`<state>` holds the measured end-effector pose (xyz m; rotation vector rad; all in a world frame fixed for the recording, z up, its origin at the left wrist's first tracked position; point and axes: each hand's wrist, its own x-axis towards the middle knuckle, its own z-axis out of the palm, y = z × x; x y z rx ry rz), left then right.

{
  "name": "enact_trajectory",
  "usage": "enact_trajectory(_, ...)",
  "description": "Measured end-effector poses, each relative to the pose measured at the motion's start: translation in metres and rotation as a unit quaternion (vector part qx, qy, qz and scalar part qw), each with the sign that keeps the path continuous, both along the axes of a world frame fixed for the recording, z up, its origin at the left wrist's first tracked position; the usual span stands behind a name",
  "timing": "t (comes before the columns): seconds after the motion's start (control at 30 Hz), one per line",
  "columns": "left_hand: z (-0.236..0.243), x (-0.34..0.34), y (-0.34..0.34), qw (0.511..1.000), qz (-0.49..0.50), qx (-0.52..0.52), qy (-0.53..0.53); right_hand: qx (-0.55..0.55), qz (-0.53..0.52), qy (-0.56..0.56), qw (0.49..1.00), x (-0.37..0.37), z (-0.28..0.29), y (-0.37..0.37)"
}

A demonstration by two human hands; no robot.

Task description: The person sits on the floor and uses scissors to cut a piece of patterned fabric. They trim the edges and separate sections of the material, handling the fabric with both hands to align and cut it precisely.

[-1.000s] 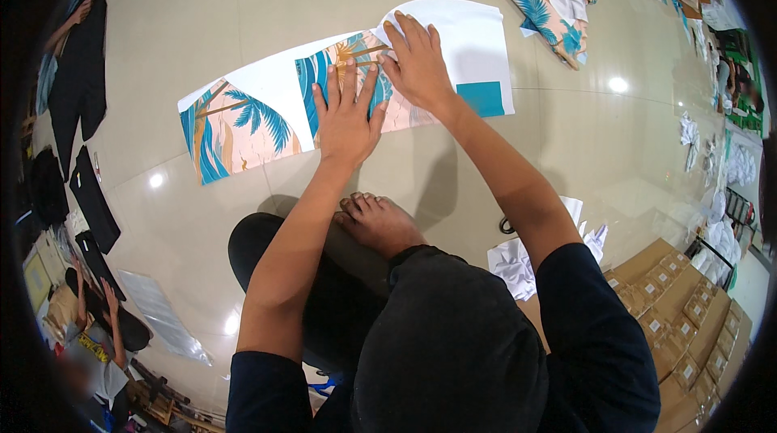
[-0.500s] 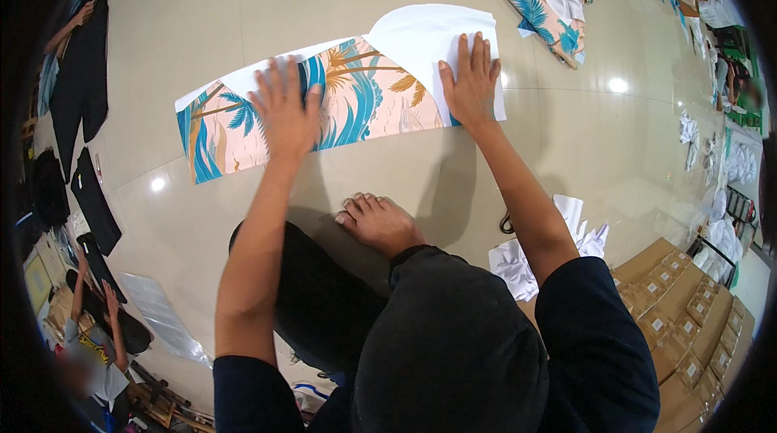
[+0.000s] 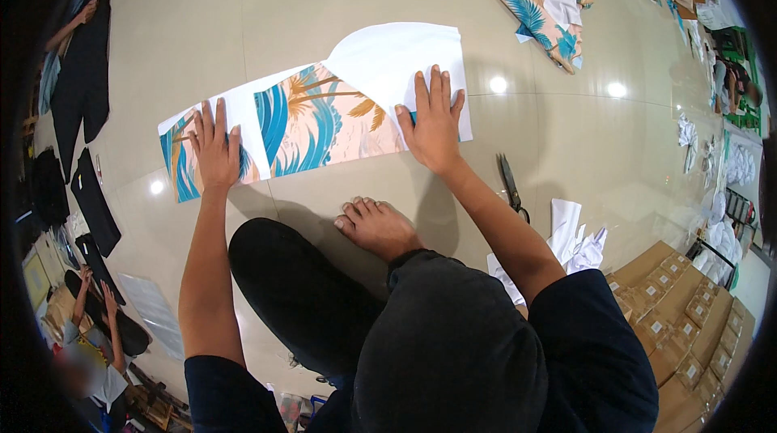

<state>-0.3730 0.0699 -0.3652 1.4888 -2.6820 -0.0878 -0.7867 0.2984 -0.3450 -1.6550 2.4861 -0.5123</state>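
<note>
A printed cloth piece [image 3: 328,129], peach with teal waves and brown palms, lies flat on the floor over a white cloth [image 3: 396,48] whose curved end shows at the right. Farther left is a smaller printed section [image 3: 183,164], with a white strip between the two. My left hand [image 3: 214,154] rests flat on that left section, fingers spread. My right hand [image 3: 433,129] lies flat with fingers apart where the print meets the white cloth. Neither hand grips anything. Dark scissors [image 3: 510,182] lie on the floor beside my right forearm.
More printed cloth [image 3: 538,8] lies at the far right. White scraps [image 3: 575,239] sit beside my right arm, near cardboard with small packets [image 3: 672,312]. Black garments [image 3: 85,69] and a clear plastic sheet [image 3: 152,312] are at the left. Other people work around the edges.
Both hands and the cloth have shifted left and nearer to me. My left hand moved farther left, and a white strip now shows within the print. The scissors have come into fuller view.
</note>
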Motion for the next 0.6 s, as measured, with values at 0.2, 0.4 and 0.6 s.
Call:
enact_trajectory(0.2, -0.004, -0.020, -0.006, 0.998, 0.012, 0.031, 0.046, -0.128, 0.020, -0.024, 0.991, -0.053, -0.001, -0.047)
enact_trajectory(0.4, 0.018, -0.163, 0.057, 0.992, -0.051, 0.050, 0.101, -0.119, 0.147, 0.009, 0.982, -0.111, 0.014, -0.087)
enact_trajectory(0.6, 0.011, -0.231, 0.133, 0.984, -0.053, 0.118, 0.122, -0.114, 0.180, 0.019, 0.977, -0.116, 0.018, -0.090)
